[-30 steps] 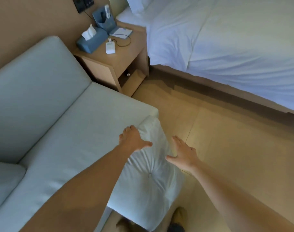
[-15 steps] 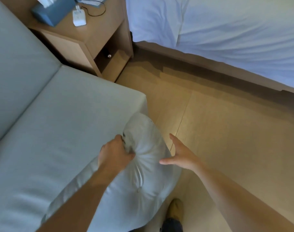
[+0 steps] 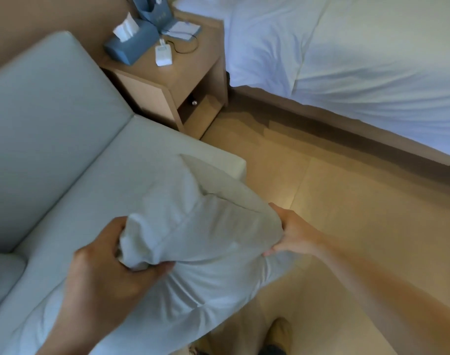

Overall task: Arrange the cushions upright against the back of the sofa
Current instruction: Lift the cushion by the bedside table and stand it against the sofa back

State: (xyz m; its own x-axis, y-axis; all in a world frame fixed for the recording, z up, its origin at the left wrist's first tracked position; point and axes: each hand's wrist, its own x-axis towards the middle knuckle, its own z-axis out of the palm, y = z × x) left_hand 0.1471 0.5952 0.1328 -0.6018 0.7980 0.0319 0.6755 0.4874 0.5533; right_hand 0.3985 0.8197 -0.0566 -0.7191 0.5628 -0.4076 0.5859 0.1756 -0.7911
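A pale grey cushion (image 3: 206,242) is lifted over the front edge of the sofa seat (image 3: 111,180), held between both hands. My left hand (image 3: 108,275) clutches its near left corner in a fist. On the cushion's right edge, my right hand (image 3: 293,234) grips the fabric. The cushion hangs tilted, its far corner pointing toward the seat's right end. The sofa back (image 3: 47,108) rises at the left, bare along the stretch in view. A second cushion (image 3: 1,275) shows partly at the left edge, lying by the back.
A wooden bedside table (image 3: 193,80) stands beyond the sofa's right end, carrying a blue tissue box (image 3: 130,46), a white charger (image 3: 163,55) and papers. A bed with white linen (image 3: 359,60) fills the upper right. Tan floor lies between. My shoe (image 3: 280,334) shows at the bottom.
The cushion went from leaning against the sofa's front to lifted off the floor. My left hand closed on its corner, then my right hand, open before, gripped its right edge.
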